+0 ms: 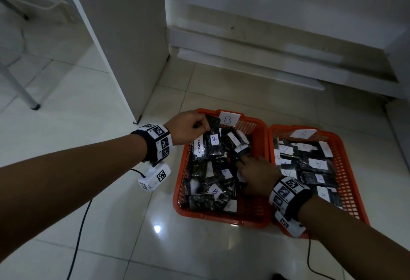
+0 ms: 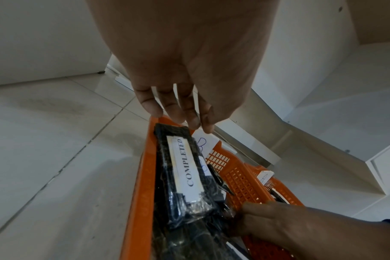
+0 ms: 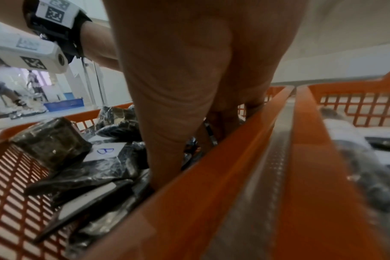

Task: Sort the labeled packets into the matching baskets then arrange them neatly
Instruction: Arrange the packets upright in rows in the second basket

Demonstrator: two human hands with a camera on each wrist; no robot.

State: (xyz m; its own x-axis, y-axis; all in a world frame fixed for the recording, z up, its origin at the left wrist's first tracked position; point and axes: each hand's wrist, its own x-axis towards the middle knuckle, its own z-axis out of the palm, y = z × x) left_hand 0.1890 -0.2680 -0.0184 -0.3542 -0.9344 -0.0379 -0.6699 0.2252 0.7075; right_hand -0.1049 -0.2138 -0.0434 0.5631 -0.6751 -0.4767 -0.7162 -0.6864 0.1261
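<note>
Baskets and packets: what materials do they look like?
Baskets: probably moulded orange plastic, semi-gloss; slotted lattice walls, smooth rim catching light.
Packets: dark contents in what seems clear glossy film; crinkles and glints.
Labels: likely matte white paper, handwritten letters.

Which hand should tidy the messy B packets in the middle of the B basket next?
Probably the right hand: it already reaches down among the loose B packets mid-basket. The left hand is busy at the B basket's far corner, fingers on an upright stack.
</note>
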